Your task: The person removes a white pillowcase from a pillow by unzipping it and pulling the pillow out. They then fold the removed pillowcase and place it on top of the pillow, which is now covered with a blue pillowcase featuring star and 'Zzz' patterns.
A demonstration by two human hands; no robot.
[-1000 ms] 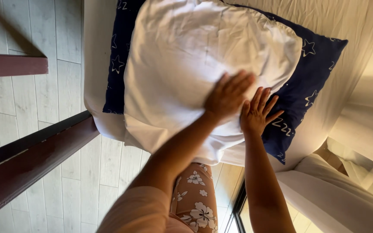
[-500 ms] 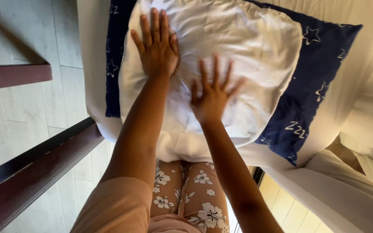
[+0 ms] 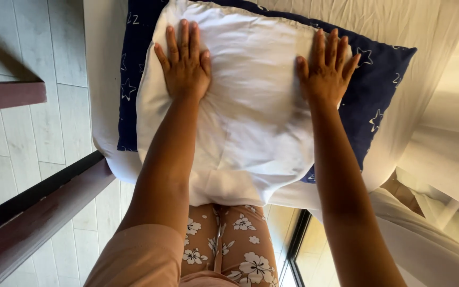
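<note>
Both the left hand [image 3: 185,61] and right hand [image 3: 328,66] lie flat, fingers spread, gripping nothing, on the white pillow [image 3: 245,111] atop a star-printed navy pillow [image 3: 375,90] on the bed [image 3: 426,42]; it looks soft, light, best pinched at its corners.

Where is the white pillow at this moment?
In the head view, the white pillow lies centre frame on the dark blue star-patterned pillow, with the left hand and right hand flat on it.
</note>
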